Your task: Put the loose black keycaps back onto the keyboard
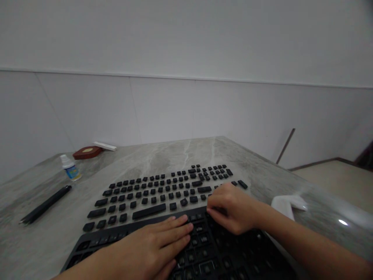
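A black keyboard base (204, 254) with open key sockets lies on the table in front of me; some keys are still set along its far edge. My left hand (148, 247) rests flat over its middle, fingers stretched out to the right. Curled near its far edge is my right hand (229, 208), thumb and fingers drawn together; whatever is between them is hidden. Beyond the base, loose black keycaps stand in rows laid out like a keyboard, with the long space bar (149, 211) in the nearest row.
On the left stand a small white bottle (70, 168) with a blue label and a black pen-like tool (45, 206). Behind are a reddish-brown box (87, 152) and a white strip (105, 146). Crumpled white tissue (287, 204) lies right of my right hand. A wall rises behind the table.
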`<act>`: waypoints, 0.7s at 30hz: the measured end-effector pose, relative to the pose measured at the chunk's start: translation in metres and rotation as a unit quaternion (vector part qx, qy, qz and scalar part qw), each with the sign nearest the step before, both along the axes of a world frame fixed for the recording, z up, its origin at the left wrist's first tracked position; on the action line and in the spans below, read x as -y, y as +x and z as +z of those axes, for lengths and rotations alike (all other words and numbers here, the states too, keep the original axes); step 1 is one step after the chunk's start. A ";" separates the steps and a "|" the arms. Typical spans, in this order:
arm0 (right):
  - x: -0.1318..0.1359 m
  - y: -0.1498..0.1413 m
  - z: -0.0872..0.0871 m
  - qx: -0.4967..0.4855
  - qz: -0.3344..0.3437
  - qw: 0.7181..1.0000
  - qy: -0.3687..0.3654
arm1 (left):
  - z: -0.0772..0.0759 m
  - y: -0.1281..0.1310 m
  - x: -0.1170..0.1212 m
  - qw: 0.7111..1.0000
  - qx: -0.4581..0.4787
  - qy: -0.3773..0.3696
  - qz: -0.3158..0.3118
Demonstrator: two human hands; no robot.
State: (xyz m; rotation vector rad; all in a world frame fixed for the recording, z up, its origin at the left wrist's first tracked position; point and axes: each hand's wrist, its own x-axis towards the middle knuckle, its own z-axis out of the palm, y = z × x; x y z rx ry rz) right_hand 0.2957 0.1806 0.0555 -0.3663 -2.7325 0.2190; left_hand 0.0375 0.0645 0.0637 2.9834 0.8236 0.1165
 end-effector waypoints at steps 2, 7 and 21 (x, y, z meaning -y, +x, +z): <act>0.002 -0.003 -0.003 0.009 0.008 1.000 0.000 | -0.003 0.001 0.003 1.000 -0.011 0.027 0.010; 0.005 -0.006 -0.007 0.023 0.014 1.000 0.013 | -0.023 0.007 0.014 0.995 -0.017 0.096 0.030; 0.032 -0.019 -0.008 -0.047 0.044 0.998 0.027 | 0.004 0.000 0.021 0.990 0.131 -0.053 -0.016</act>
